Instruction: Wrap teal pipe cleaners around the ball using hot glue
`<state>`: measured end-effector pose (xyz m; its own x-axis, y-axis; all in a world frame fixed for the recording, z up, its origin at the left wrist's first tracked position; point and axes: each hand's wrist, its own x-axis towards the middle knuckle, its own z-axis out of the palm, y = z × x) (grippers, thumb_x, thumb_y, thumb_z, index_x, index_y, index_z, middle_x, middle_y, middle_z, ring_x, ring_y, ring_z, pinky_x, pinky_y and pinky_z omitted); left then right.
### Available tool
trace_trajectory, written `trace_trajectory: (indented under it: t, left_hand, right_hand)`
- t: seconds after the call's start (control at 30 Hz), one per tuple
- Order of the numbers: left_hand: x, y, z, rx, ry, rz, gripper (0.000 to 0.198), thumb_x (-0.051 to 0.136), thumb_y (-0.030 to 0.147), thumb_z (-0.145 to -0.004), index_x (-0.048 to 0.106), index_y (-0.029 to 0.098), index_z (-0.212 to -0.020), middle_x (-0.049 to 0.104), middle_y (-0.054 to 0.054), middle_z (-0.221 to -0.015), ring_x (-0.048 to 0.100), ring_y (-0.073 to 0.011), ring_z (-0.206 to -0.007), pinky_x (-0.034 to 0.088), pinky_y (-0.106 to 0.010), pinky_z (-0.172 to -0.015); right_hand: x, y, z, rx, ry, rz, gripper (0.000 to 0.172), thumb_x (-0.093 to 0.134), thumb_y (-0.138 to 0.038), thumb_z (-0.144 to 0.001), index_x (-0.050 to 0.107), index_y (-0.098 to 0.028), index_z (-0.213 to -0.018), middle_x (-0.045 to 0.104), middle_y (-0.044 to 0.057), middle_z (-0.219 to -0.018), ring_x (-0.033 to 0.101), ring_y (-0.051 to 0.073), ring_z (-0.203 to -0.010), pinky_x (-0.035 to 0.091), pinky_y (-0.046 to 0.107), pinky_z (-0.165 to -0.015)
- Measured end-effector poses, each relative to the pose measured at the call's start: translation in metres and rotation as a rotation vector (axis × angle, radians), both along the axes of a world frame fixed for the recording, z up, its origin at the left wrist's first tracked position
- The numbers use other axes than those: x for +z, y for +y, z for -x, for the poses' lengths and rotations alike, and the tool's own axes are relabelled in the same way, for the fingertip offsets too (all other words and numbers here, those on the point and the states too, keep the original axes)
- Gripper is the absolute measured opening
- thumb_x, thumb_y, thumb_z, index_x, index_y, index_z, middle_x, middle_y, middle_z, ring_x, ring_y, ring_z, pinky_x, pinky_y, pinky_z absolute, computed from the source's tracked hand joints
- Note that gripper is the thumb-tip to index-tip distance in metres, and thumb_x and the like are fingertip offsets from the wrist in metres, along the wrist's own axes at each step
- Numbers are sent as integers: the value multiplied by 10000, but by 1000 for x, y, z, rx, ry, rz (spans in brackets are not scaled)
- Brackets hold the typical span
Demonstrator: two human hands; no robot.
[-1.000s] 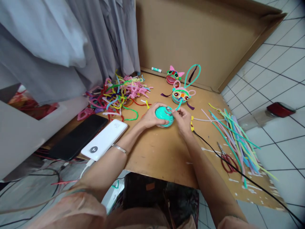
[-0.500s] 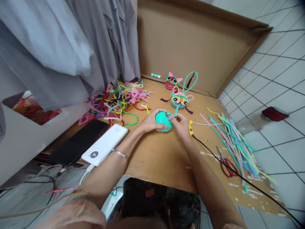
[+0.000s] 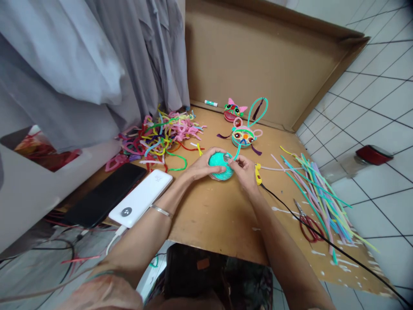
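Over the middle of the table, a round turquoise piece [image 3: 218,159], apparently wound from pipe cleaner, is gripped in my left hand [image 3: 202,165], the thumb lying across its face. My right hand [image 3: 245,170] pinches a turquoise pipe cleaner [image 3: 238,152] at the piece's right edge; its free end sticks up past the fingers. A small part of the piece near the right fingertips looks greyish, and I cannot make out what that is. Just beyond the hands stands a decorated animal-face figure [image 3: 243,135] with pink loop ears and purple tassels.
A tangle of coloured pipe cleaners [image 3: 161,133] lies back left, beside a black phone [image 3: 106,193] and a white power bank [image 3: 142,198]. Straight pipe cleaners [image 3: 319,193], red-handled scissors [image 3: 309,226] and a corded yellow tool [image 3: 258,174] are at right. A pink-eared figure [image 3: 234,110] and glue stick [image 3: 211,103] stand behind.
My left thumb has shifted up across the face of the turquoise piece, which has tilted slightly. My right hand keeps its pinch in nearly the same place.
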<state>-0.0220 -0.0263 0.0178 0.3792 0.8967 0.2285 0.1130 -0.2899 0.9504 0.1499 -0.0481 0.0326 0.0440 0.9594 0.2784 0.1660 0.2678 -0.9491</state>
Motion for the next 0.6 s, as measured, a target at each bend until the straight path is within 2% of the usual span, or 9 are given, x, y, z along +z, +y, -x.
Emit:
trace_trajectory:
  t: [0.07, 0.13, 0.33, 0.6]
  left_hand:
    - [-1, 1, 1, -19, -33, 12, 597, 657, 492, -721, 569, 195, -1232, 603, -88, -1284, 575, -266, -1132, 505, -350, -916]
    - [-3, 2, 1, -15, -75, 25, 539, 584, 488, -753, 596, 203, -1210, 613, -78, -1298, 580, -268, -1135, 512, -351, -912]
    - [-3, 3, -2, 34, -96, 28, 533, 593, 424, -688, 629, 186, -1164, 648, -66, -1261, 593, -265, -1109, 485, -375, -961]
    - [-3, 3, -5, 67, -72, -5, 527, 586, 432, -683, 630, 161, -1133, 657, -82, -1230, 585, -261, -1126, 469, -360, -964]
  right_hand:
    - [-1, 0, 0, 0, 1, 4, 284, 659, -443, -656, 512, -215, -572, 401, -66, -525, 347, 90, -540, 312, 249, -541]
    - [-1, 0, 1, -4, 8, 3, 282, 661, -444, -656, 515, -215, -576, 412, -66, -524, 357, 91, -539, 319, 249, -542]
    - [-1, -1, 1, 10, 31, 14, 269, 649, -454, -654, 546, -212, -598, 475, -49, -545, 406, 100, -552, 341, 252, -548]
    - [-2, -2, -1, 20, 7, 6, 305, 658, -465, -651, 503, -215, -570, 392, -63, -531, 352, 90, -543, 318, 245, -532]
